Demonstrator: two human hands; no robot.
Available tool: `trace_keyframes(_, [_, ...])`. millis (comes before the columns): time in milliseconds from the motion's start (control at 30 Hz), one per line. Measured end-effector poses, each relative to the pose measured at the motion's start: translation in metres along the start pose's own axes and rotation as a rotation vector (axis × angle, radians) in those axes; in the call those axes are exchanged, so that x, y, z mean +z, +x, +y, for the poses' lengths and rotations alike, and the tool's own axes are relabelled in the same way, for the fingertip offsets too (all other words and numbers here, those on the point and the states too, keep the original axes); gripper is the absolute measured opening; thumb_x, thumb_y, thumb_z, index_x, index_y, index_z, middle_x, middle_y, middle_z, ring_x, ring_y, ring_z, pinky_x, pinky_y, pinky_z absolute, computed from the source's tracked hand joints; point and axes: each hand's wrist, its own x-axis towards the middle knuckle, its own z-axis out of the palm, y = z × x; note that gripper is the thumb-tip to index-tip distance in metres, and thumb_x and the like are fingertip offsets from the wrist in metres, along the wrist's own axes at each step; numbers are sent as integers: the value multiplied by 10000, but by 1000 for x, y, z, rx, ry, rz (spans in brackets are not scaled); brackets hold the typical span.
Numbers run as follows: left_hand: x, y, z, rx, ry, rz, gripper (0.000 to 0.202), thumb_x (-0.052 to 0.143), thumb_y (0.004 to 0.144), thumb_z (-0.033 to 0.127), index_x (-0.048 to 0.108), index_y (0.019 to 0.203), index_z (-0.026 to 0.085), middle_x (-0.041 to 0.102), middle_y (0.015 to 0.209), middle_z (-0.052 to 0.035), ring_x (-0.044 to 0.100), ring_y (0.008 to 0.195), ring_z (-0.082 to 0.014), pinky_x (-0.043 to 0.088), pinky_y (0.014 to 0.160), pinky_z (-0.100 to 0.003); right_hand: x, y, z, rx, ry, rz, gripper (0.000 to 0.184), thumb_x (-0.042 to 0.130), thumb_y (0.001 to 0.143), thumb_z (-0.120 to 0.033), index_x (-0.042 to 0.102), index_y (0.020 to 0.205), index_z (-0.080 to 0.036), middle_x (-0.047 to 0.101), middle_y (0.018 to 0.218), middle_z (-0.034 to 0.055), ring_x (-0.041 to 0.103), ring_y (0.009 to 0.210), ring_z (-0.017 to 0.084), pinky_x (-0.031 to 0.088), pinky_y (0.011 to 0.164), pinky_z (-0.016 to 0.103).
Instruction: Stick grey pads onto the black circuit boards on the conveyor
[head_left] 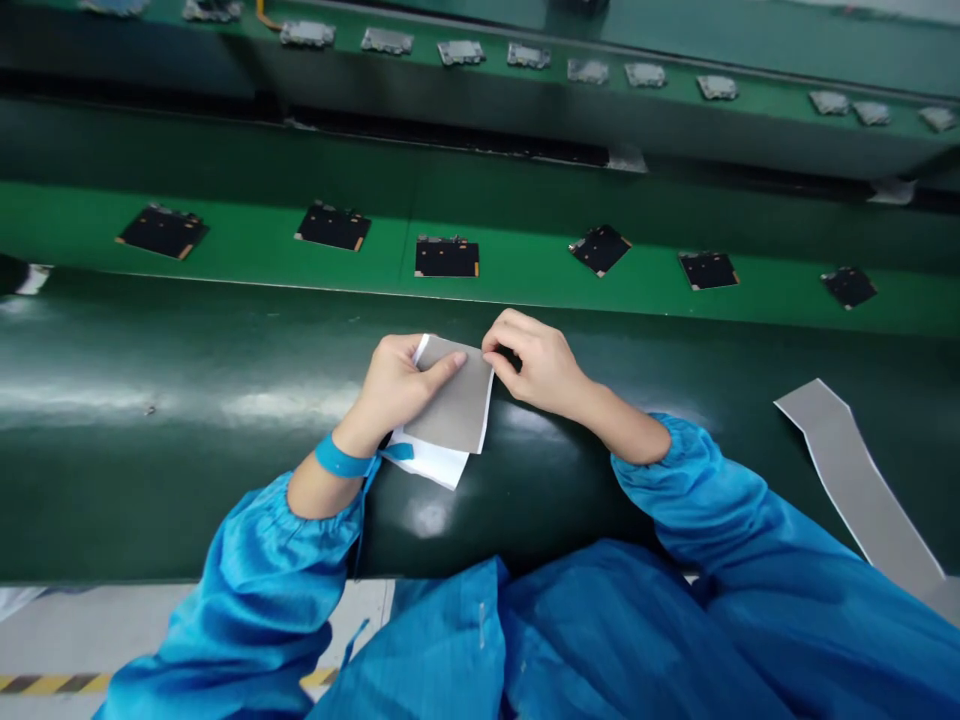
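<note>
My left hand (409, 380) grips a grey sheet with white edges (455, 405), its thumb lying across the grey face. A white paper layer (431, 460) shows below and behind the sheet. At the sheet's upper right corner, my right hand (536, 358) pinches the edge between thumb and forefinger. Both hands are above the dark green bench. Around my left wrist is a blue strap (345, 458). A longer grey strip with white edges (862, 470) lies bent on the bench at the right, by my right sleeve.
Beyond the bench, a bright green belt (517, 265) carries several black circuit boards (447, 257), spaced apart. Higher up, a shelf (420, 75) holds a row of small pale parts (461, 52). The bench's near edge borders my blue gown (450, 640).
</note>
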Motion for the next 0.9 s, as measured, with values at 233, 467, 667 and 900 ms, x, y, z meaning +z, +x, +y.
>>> trace_keyframes(233, [2, 2, -2, -12, -39, 5, 370, 777, 761, 487, 653, 640, 161, 622, 629, -4, 497, 581, -120, 388, 516, -213, 4, -1, 1, 39, 123, 105, 133, 569, 922, -170, 552, 812, -241, 581, 851, 27, 502, 680, 171, 411, 633, 334])
trace_keyframes(467, [5, 2, 2, 31, -58, -58, 406, 776, 762, 501, 615, 614, 159, 578, 592, 8, 455, 546, -103, 351, 479, -207, 14, 0, 7, 59, 283, 113, 231, 616, 860, -143, 625, 1080, -212, 642, 859, -25, 401, 551, 83, 378, 586, 277])
trace_keyframes(667, [6, 1, 4, 25, -62, -78, 408, 775, 763, 482, 594, 591, 160, 562, 568, 16, 432, 533, -95, 351, 478, -205, 15, -3, 7, -137, 53, 114, 288, 528, 885, -76, 542, 1144, -201, 632, 851, -18, 430, 590, 99, 399, 639, 282])
trace_keyframes(900, [6, 0, 2, -51, -164, -94, 373, 787, 773, 492, 658, 684, 153, 645, 647, -3, 514, 570, -115, 391, 501, -211, 17, -8, 6, -167, 18, 169, 324, 456, 1015, -123, 457, 1320, -234, 642, 960, 34, 534, 676, 142, 457, 669, 318])
